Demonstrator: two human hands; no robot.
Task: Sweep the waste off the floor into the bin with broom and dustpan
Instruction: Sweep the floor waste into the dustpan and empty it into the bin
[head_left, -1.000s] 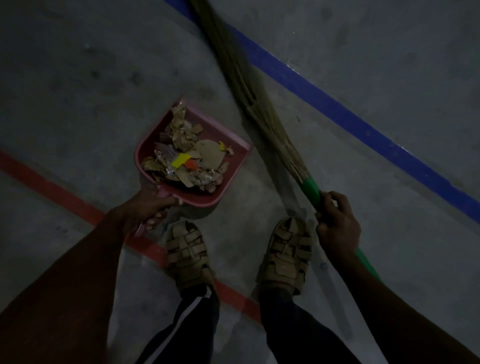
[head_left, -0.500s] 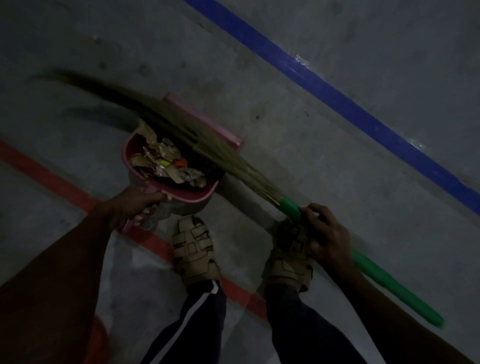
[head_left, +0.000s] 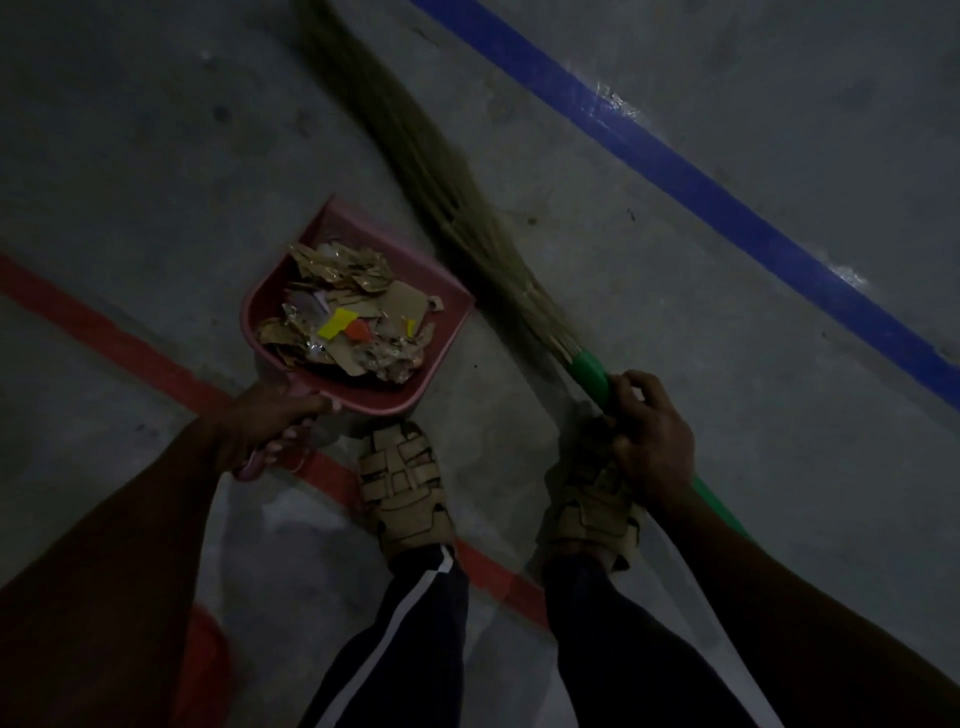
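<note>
One pink dustpan (head_left: 447, 332), heaped with waste (head_left: 353, 322), is being gripped by its handle in the left hand (head_left: 270, 421). One broom (head_left: 467, 208) is being held by fingers curled round its green handle in the right hand (head_left: 649, 436), its bristle tips cut off above. One red object (head_left: 202, 670), lower left, is too dark to identify.

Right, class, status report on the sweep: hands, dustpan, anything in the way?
Left hand grips dustpan handle, right hand grips broom. Waste in pan. No bin seen. Nothing blocking.

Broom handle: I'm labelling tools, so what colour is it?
Green, seen in the head view: broom handle.
</note>
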